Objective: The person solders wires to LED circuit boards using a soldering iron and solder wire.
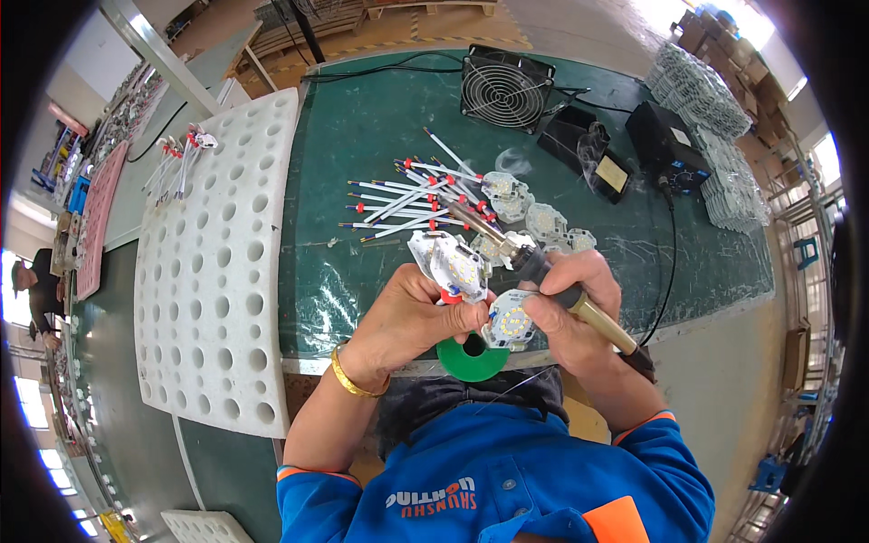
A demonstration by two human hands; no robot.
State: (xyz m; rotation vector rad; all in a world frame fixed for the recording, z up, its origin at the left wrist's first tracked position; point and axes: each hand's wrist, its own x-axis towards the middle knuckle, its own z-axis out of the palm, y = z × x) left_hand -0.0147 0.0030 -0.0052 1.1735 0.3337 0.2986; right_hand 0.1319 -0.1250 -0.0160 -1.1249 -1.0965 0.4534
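Observation:
My left hand [412, 317] is closed on a white LED circuit board [451, 264], tilted up, with a bit of red beside the thumb. My right hand [579, 303] grips a soldering iron [599, 324]; its metal shaft points up and to the left, over the wires. Between my hands is a second LED board [510, 319], near the right thumb; I cannot tell which hand bears it. More LED boards [507, 196] lie just beyond the iron. White wires with red connectors [398, 201] are heaped to the left of these boards.
A green spool [472, 359] sits below my hands at the table's front edge. Farther back are a black fan [507, 86], a soldering-iron stand with sponge [611, 174] and a black soldering station [668, 145]. Boards are stacked at right [735, 181]; a white perforated panel [213, 271] lies left.

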